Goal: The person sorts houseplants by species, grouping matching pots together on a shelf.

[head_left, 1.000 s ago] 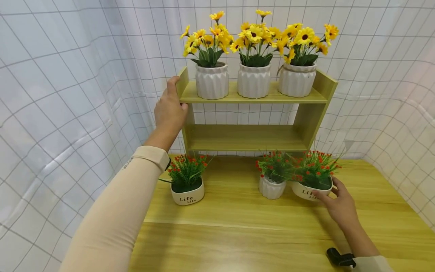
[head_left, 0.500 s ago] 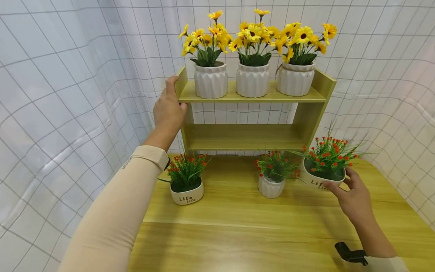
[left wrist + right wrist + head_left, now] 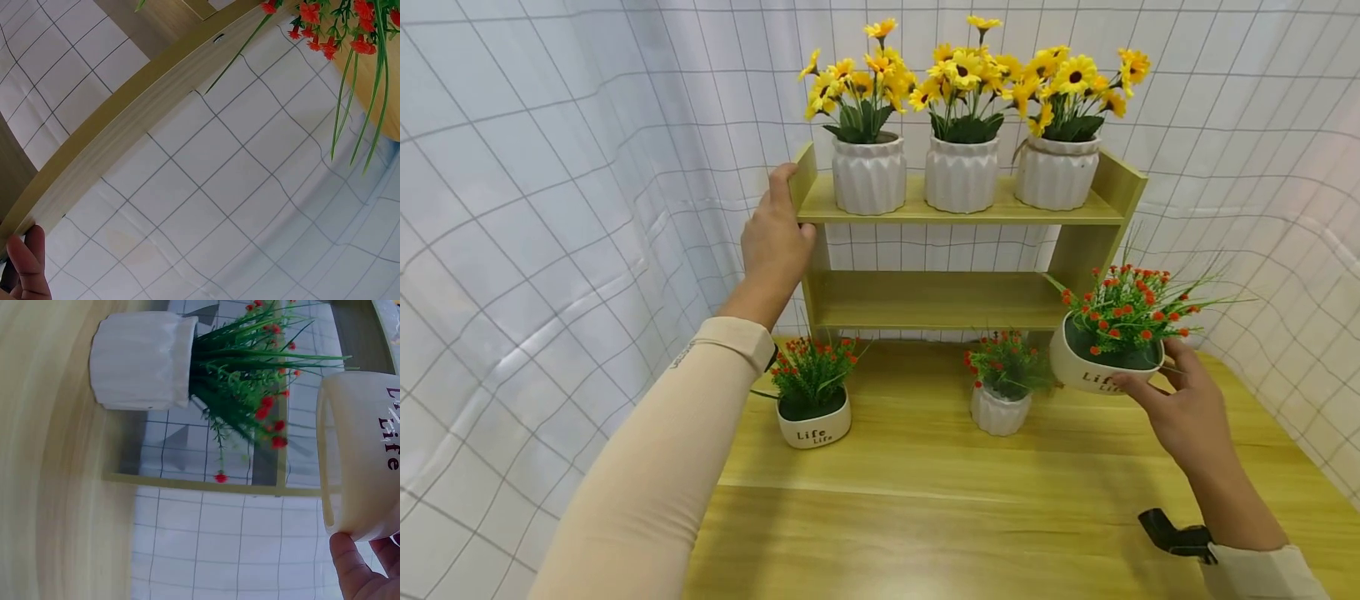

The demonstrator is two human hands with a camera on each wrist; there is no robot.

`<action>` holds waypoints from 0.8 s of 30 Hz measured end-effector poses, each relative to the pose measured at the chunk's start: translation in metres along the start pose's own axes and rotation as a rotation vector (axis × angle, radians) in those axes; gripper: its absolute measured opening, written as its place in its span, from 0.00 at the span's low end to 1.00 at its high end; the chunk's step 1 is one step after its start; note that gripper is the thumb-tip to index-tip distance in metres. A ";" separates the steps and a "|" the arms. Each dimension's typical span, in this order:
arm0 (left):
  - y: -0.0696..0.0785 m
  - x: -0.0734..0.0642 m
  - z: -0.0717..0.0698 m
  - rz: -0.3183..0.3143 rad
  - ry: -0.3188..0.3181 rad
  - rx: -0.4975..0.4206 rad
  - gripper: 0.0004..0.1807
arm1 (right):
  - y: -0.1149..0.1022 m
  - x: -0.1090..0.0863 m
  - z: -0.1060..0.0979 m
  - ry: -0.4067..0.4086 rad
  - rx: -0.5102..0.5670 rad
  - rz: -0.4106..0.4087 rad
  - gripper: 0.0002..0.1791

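My right hand (image 3: 1187,408) grips the right end of a white oval flowerpot (image 3: 1101,375) marked "Life", with red flowers (image 3: 1127,312) and long grass blades. The pot is lifted off the table, in front of the right side of a two-tier wooden shelf (image 3: 947,302); the right wrist view shows its underside rim and the fingers on its end. At the upper left, my left hand (image 3: 775,242) holds the shelf's left side panel, index finger along its top edge and thumb under the upper board. In the left wrist view, only its fingertips (image 3: 31,256) show beside the panel.
Three white pots of yellow flowers, the left (image 3: 870,177), middle (image 3: 961,175) and right (image 3: 1057,173), stand on the top tier. On the table (image 3: 925,517) are a second "Life" pot (image 3: 814,425) and a fluted white pot (image 3: 1000,414), both with red flowers. Gridded curtains surround everything.
The "Life" pot in my right hand has risen from near the table, first moving right and then up and slightly back left. My left hand stays on the shelf.
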State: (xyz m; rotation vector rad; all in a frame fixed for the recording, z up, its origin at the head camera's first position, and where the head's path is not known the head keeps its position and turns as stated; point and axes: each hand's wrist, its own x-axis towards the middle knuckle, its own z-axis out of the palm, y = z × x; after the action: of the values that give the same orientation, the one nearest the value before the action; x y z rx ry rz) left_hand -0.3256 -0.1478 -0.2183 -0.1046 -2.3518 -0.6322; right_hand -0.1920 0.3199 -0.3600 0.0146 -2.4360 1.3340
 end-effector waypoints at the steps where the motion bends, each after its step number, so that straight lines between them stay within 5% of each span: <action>1: 0.000 0.000 0.000 -0.004 0.000 0.001 0.38 | -0.003 0.002 0.001 -0.007 0.000 -0.003 0.44; 24: 0.000 0.000 0.000 0.003 0.004 0.006 0.37 | -0.041 0.049 0.033 -0.104 -0.049 0.013 0.54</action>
State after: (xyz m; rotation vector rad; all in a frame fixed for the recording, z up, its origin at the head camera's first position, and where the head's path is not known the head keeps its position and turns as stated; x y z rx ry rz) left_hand -0.3257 -0.1473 -0.2182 -0.1043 -2.3495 -0.6230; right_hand -0.2402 0.2782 -0.3271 0.0574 -2.5581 1.3095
